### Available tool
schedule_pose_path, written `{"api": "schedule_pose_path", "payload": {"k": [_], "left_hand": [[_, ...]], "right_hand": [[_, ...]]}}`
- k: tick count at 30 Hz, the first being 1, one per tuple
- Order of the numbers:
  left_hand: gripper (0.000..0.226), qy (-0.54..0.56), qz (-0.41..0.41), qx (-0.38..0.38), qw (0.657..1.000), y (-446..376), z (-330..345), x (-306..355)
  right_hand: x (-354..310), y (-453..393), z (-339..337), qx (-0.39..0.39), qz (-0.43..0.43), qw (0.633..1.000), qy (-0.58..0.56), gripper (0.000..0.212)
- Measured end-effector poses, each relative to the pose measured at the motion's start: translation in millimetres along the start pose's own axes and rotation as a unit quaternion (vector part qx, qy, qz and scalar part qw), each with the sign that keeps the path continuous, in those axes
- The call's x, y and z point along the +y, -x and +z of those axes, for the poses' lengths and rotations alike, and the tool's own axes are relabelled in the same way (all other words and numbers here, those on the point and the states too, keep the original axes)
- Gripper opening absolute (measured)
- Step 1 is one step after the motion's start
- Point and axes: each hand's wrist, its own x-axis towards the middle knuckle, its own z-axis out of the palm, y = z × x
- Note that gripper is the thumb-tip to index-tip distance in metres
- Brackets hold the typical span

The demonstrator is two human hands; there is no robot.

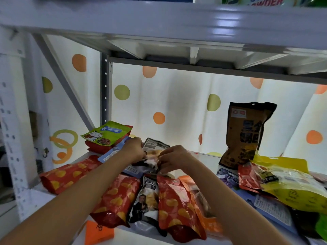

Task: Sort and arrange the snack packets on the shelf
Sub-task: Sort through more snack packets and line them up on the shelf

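Shelf [203, 158]: hands-held packet [153, 147] (long axis rearward)

Open shelf floor left of the brown pouch [246, 133]

Behind and left of it the white shelf [203, 159] lies bare; heaped packets crowd its front and right.

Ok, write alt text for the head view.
Both hands, left and right, grip one grey packet mid-shelf. Red packets lie in front, a brown bag stands at right, and a green packet lies at back left.
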Motion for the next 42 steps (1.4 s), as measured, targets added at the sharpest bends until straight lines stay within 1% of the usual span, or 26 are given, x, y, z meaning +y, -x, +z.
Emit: {"api": "schedule_pose_path", "payload": {"k": [3, 5, 6, 8, 9, 10, 11, 12, 15, 17, 20, 23, 26, 28, 32, 35, 37, 39, 40, 42], "left_hand": [[0.032, -0.026, 0.037, 0.012, 0.999, -2, 3, 5], [0.027, -0.034, 0.065, 0.026, 0.997, -5, 5, 10], [0.027, -0.033, 0.08, 0.03, 0.996, -6, 7, 13], [0.029, -0.022, 0.115, 0.029, 0.993, -8, 9, 19], [0.03, -0.016, 0.134, 0.026, 0.991, -8, 11, 23], [0.031, -0.012, 0.151, 0.022, 0.988, -9, 11, 26], [0.032, -0.012, 0.168, 0.017, 0.986, -9, 12, 29], [0.032, -0.011, 0.184, 0.013, 0.983, -10, 13, 32], [0.032, -0.011, 0.21, 0.008, 0.978, -14, 17, 38], [0.032, -0.014, 0.222, 0.011, 0.975, -15, 18, 40], [0.029, -0.013, 0.234, 0.011, 0.972, -17, 21, 42], [0.028, -0.016, 0.238, 0.008, 0.971, -17, 22, 48], [0.026, -0.018, 0.242, 0.015, 0.97, -16, 19, 55], [0.026, -0.012, 0.243, 0.017, 0.97, -14, 17, 60], [0.027, 0.003, 0.244, 0.01, 0.97, -10, 17, 68], [0.026, 0.015, 0.237, 0.004, 0.971, -5, 19, 73], [0.025, 0.021, 0.233, -0.002, 0.972, -4, 20, 76], [0.024, 0.03, 0.228, -0.004, 0.973, -2, 22, 79], [0.024, 0.038, 0.225, -0.003, 0.974, -2, 22, 80], [0.024, 0.059, 0.213, 0.0, 0.975, -2, 25, 83]], "right_hand": [[0, -7, -13, 0.059, 0.011, 0.997, 0.055, 0.005], [5, -17, -26, 0.121, -0.003, 0.985, 0.119, 0.014], [9, -23, -32, 0.158, -0.015, 0.974, 0.164, 0.018], [17, -32, -43, 0.209, -0.021, 0.941, 0.267, 0.017], [22, -34, -47, 0.211, -0.014, 0.929, 0.303, 0.023], [28, -37, -51, 0.2, -0.008, 0.922, 0.33, 0.036], [33, -38, -53, 0.183, -0.005, 0.921, 0.344, 0.048], [39, -40, -55, 0.162, -0.009, 0.922, 0.352, 0.052], [52, -41, -56, 0.112, 0.006, 0.933, 0.342, 0.037], [58, -42, -58, 0.122, 0.007, 0.92, 0.373, 0.032], [59, -40, -61, 0.136, -0.008, 0.884, 0.447, 0.022], [60, -36, -62, 0.13, -0.022, 0.882, 0.452, 0.016], [62, -28, -67, 0.153, -0.033, 0.895, 0.419, 0.018], [67, -23, -72, 0.181, -0.04, 0.905, 0.382, 0.014], [73, -12, -82, 0.256, -0.076, 0.909, 0.321, 0.017], [80, -6, -91, 0.312, -0.089, 0.912, 0.25, 0.01], [82, 0, -96, 0.329, -0.096, 0.926, 0.158, 0.008], [77, 8, -102, 0.315, -0.098, 0.944, 0.019, 0.006], [75, 12, -105, 0.301, -0.096, 0.947, -0.06, 0.005], [68, 18, -108, 0.267, -0.08, 0.939, -0.199, 0.006]]}}
